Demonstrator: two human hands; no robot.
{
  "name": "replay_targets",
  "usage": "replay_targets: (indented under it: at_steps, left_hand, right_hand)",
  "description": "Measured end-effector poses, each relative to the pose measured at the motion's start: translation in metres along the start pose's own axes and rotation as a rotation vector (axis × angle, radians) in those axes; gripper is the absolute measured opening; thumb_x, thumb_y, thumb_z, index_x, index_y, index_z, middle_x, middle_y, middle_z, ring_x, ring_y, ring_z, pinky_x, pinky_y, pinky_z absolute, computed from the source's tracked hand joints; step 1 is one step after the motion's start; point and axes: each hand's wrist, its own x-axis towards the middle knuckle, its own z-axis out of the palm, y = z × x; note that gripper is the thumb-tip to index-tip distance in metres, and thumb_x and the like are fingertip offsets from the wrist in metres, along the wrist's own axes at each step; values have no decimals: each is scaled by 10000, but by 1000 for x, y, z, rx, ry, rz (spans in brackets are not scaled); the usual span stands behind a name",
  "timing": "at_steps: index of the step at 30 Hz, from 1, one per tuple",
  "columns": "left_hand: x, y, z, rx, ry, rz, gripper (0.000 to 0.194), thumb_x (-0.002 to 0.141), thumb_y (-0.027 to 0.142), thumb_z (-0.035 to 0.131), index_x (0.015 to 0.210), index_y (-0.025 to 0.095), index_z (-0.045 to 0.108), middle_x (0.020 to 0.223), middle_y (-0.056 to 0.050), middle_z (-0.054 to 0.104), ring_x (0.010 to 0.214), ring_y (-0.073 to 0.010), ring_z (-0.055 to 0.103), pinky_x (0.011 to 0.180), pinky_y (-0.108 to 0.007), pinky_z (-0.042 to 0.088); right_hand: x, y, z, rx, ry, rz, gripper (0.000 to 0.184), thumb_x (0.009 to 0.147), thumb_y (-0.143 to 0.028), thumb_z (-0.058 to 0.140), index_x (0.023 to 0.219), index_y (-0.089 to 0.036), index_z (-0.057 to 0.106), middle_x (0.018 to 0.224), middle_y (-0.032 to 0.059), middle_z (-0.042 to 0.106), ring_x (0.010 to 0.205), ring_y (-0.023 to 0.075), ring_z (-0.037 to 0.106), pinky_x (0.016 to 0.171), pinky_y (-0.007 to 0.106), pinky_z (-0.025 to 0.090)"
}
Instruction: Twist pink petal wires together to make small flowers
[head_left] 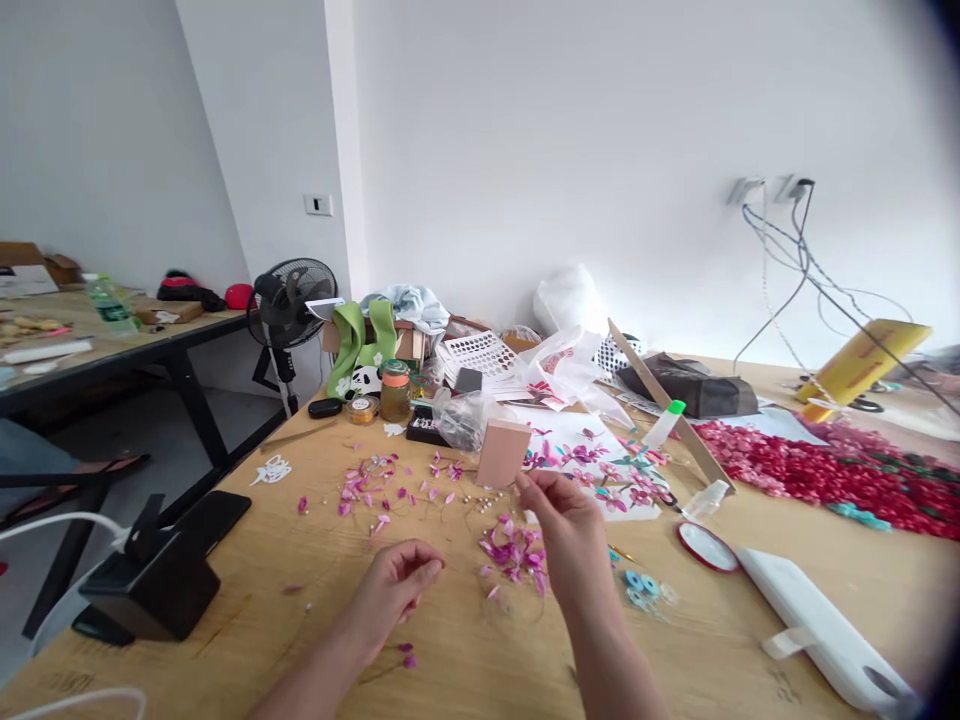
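My left hand (403, 580) is closed in a pinch above the wooden table (255, 620); whatever lies between its fingertips is too fine to make out. Farther forward, my right hand (559, 510) also pinches with thumb and forefinger, and any thing in it is hidden or too thin to see. Just left of the right hand lies a heap of purple-pink petals (514, 550) with thin stems. More loose petals (367, 485) and small white beads are scattered beyond the left hand. Two purple petals (406, 655) lie near my left wrist. A pinkish-brown box (502, 455) stands upright behind the right hand.
Flowers on white sheets (630, 495), a green-capped bottle (664, 425), a red-rimmed round dish (707, 547) and a white device (825, 630) are at right. A black box-shaped device (154, 580) stands left. Jars (395, 392) and clutter line the back.
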Motion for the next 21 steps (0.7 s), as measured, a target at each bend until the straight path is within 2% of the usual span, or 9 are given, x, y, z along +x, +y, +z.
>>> replay_targets:
  at_steps: [6, 10, 12, 16, 19, 21]
  left_hand:
    - [0, 3, -1, 6, -8, -14, 462, 580, 557, 724, 749, 144, 605, 584, 59, 450, 417, -27, 271, 378, -180, 137]
    - [-1, 3, -3, 18, -11, -18, 480, 587, 574, 711, 760, 140, 599, 602, 54, 457, 424, -28, 271, 378, -182, 138]
    - [-1, 3, -3, 24, -16, -22, 489, 585, 580, 709, 765, 139, 600, 610, 54, 456, 429, -27, 268, 379, -180, 143]
    - [1, 0, -3, 48, -37, -45, 522, 558, 617, 704, 754, 146, 590, 615, 52, 460, 431, -26, 274, 383, -174, 164]
    - [7, -7, -5, 78, -61, -57, 560, 519, 669, 689, 722, 158, 584, 599, 47, 469, 439, -33, 299, 396, -170, 204]
    - [10, -10, -8, 103, -73, -56, 563, 496, 680, 693, 705, 166, 597, 582, 39, 476, 481, -56, 373, 430, -174, 278]
  right_hand:
    - [58, -14, -38, -176, 179, -71, 297, 682, -449, 685, 749, -163, 646, 611, 3, 557, 532, 112, 450, 488, 240, 337]
    - [105, -8, -56, -293, 215, -132, 316, 682, -445, 663, 770, -141, 656, 603, 33, 605, 536, 132, 510, 491, 251, 380]
    - [130, 0, -63, -456, 220, -113, 346, 707, -456, 612, 797, -125, 656, 655, 69, 650, 558, 149, 554, 503, 255, 406]
    - [178, 23, -66, -609, 198, -62, 275, 702, -388, 588, 744, -126, 663, 625, 61, 658, 501, 151, 548, 462, 251, 377]
    - [213, 43, -59, -733, 178, -26, 206, 702, -334, 597, 681, -138, 656, 588, 42, 637, 504, 152, 540, 465, 253, 362]
    - [235, 59, -52, -806, 138, -7, 198, 723, -326, 618, 663, -140, 644, 595, 32, 624, 540, 145, 547, 495, 249, 382]
